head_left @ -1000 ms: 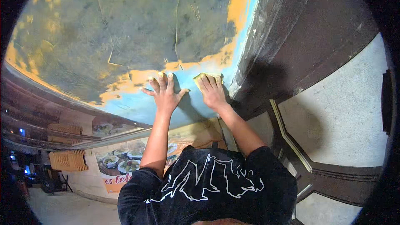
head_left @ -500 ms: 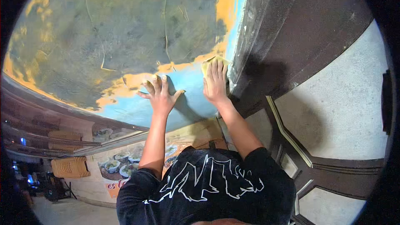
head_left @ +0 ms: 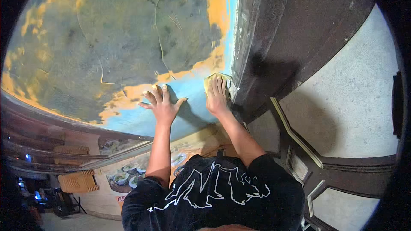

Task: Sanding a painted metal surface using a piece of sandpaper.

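Yellow sheet is pressed against the painted surface by the right hand, just past 12 o'clock from the middle of the view. Its fingers are held straight and close together over the sheet; whether it is also gripped beneath cannot be told. At 8 o'clock from the sheet, the left hand is laid open on the surface, fingers spread. A dark board is seen at 2 o'clock in the view, a white panel at 3 o'clock and a black shirt at 6 o'clock.
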A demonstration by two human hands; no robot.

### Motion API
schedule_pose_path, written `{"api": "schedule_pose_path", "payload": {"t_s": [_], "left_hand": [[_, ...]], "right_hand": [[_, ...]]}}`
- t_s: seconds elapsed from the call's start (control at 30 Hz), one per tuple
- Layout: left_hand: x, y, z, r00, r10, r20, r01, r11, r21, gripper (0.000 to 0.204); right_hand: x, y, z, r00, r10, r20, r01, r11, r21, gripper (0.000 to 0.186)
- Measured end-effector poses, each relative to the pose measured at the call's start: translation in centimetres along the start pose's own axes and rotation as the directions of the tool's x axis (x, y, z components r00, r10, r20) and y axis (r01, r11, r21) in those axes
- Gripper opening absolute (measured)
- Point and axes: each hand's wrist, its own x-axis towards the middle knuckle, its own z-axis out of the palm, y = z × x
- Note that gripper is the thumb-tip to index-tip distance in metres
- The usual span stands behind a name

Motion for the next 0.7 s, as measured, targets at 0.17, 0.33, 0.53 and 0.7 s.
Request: {"api": "schedule_pose_path", "payload": {"t_s": [0.17,0.33,0.53,0.7], "left_hand": [[-0.8,-1.0,0.0,1.0,-0.002,-0.018,0.002,1.0,0.0,0.103],[-0.1,0.4,0.1,1.0,-0.028,0.002,0.028,0.999,-0.038,0.102],[-0.1,-0.2,-0.3,0.999,-0.001,-0.042,-0.001,0.999,-0.039,0.105],[0.0,0.4,0.1,1.0,0.005,-0.016,-0.006,0.999,-0.038,0.101]], "right_hand": [[4.4,-2.3,-2.7,0.992,0.004,-0.125,0.007,0.996,0.092,0.062],[0.6,-0.9,0.2,0.999,-0.031,0.027,0.031,1.0,-0.005,0.064],[4.2,-2.8,-2.6,0.984,-0.045,-0.17,0.061,0.994,0.09,0.061],[0.2,-0.7,0.2,0.996,-0.084,0.016,0.083,0.996,0.043,0.06]]}}
